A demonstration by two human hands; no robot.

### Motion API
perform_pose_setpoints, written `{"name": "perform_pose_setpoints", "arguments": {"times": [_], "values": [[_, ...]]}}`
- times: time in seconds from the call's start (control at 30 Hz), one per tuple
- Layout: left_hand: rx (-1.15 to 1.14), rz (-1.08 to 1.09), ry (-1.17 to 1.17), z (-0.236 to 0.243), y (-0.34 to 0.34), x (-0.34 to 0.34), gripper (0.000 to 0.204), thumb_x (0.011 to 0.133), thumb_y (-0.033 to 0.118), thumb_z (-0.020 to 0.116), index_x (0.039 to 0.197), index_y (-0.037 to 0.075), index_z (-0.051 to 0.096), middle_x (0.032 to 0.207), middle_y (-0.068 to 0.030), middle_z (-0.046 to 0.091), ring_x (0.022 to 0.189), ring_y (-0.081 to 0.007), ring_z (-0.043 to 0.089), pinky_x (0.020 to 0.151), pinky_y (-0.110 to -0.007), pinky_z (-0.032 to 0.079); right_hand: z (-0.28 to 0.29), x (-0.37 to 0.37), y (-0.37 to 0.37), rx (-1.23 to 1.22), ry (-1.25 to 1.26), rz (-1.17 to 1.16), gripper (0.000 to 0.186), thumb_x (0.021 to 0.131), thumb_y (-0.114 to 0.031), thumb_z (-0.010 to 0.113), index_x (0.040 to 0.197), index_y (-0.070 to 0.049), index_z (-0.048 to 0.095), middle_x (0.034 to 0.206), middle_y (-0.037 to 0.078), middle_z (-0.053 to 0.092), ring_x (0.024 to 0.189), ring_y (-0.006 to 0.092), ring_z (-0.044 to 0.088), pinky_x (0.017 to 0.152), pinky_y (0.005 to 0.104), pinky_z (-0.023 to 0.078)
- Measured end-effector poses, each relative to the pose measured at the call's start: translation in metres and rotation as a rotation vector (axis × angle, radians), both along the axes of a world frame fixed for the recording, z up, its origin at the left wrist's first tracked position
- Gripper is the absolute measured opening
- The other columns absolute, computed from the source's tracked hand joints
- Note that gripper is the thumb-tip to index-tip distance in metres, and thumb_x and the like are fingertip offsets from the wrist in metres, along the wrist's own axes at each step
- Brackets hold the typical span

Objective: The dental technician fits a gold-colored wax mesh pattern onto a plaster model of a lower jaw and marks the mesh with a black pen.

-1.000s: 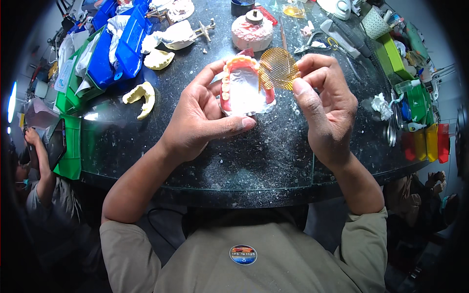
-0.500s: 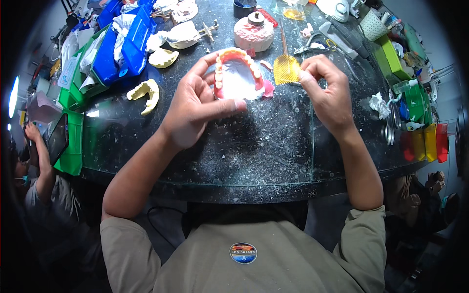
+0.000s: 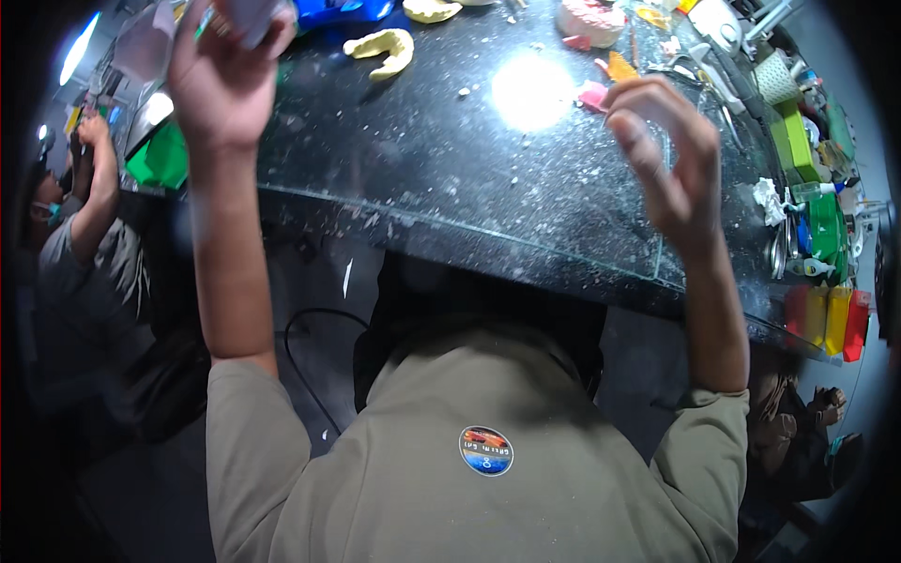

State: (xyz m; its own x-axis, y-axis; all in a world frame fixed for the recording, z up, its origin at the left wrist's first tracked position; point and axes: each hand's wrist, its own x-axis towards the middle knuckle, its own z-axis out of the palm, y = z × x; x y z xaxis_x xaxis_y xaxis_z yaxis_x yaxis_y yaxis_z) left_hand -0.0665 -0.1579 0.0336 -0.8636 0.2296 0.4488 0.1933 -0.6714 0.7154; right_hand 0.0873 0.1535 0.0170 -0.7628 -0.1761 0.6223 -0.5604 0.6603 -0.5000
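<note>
My left hand [image 3: 225,89] is raised at the upper left, its fingers closed round a denture on a white plaster cast [image 3: 251,19], blurred and partly cut off by the picture's top edge. My right hand [image 3: 674,155] hovers over the right part of the bench, thumb and curved fingers apart with nothing between them. Just beyond its fingertips lie a pink scrap [image 3: 592,96] and a gold mesh piece [image 3: 621,68], which the fingers partly hide.
On the dark, dusty bench [image 3: 441,159] lies a cream horseshoe-shaped plaster piece [image 3: 383,53]. Farther back stands a round pink-and-white plaster model [image 3: 591,23]. Tools, crumpled tissue [image 3: 770,202] and coloured bins [image 3: 826,319] line the right. Another person [image 3: 84,225] sits at far left.
My left hand has moved left and up with the denture cast. My right hand has come away from the gold mesh, its fingers now apart. The view has shifted, with the bench higher and tilted.
</note>
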Motion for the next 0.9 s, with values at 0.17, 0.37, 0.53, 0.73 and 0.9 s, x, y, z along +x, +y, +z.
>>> {"name": "perform_pose_setpoints", "arguments": {"times": [0.17, 0.37, 0.53, 0.73, 0.9], "values": [[0.000, 0.092, -0.034, -0.013, -0.156, 0.046, 0.037, 0.098, 0.025, 0.049, 0.126, 0.001, 0.052, 0.122, -0.0148, 0.058, 0.083, -0.0206, 0.052, 0.064, -0.028, 0.041, -0.034, 0.044, -0.136, -0.173, -0.096, 0.423, 0.016, 0.079, -0.006, 0.065, 0.086, -0.007, 0.051, 0.077, 0.009, 0.051, 0.066, 0.0283, 0.057, 0.061, 0.0399, 0.045], [-0.030, 0.374, -0.080, -0.060, -0.244, 0.115, 0.034, 0.098, 0.027, 0.047, 0.120, 0.002, 0.054, 0.137, -0.0270, 0.045, 0.075, -0.0177, 0.053, 0.060, -0.027, 0.042, -0.178, 0.004, -0.269, -0.167, -1.115, 0.639, 0.031, 0.084, -0.016, 0.061, 0.114, -0.010, 0.055, 0.116, 0.014, 0.056, 0.099, 0.0323, 0.058, 0.086, 0.0427, 0.046], [0.097, 0.641, -0.354, -0.134, -0.277, 0.168, 0.034, 0.099, 0.032, 0.044, 0.114, 0.005, 0.057, 0.134, -0.0282, 0.047, 0.056, -0.0156, 0.056, 0.046, -0.021, 0.044, -0.261, -0.037, -0.362, -0.115, -0.881, 0.420, 0.077, 0.077, -0.035, 0.071, 0.139, -0.005, 0.038, 0.129, 0.024, 0.044, 0.119, 0.0391, 0.048, 0.096, 0.0419, 0.043], [0.406, 0.349, -0.475, -0.193, -0.269, 0.173, 0.039, 0.100, 0.035, 0.037, 0.114, 0.005, 0.059, 0.138, -0.0284, 0.041, 0.078, -0.0281, 0.065, 0.049, -0.025, 0.051, -0.312, -0.092, -0.424, -0.566, -0.493, 0.026, 0.076, 0.079, -0.040, 0.071, 0.136, -0.001, 0.040, 0.129, 0.023, 0.047, 0.117, 0.0349, 0.049, 0.101, 0.0394, 0.037], [0.546, 0.379, -0.472, -0.211, -0.305, 0.195, 0.042, 0.094, 0.023, 0.044, 0.127, -0.003, 0.049, 0.148, -0.0238, 0.029, 0.112, -0.0374, 0.056, 0.083, -0.039, 0.055, -0.242, -0.012, -0.408, -0.512, -0.779, 0.369, 0.044, 0.085, -0.021, 0.064, 0.123, -0.006, 0.048, 0.138, 0.018, 0.043, 0.120, 0.0346, 0.045, 0.098, 0.0430, 0.040]]}}
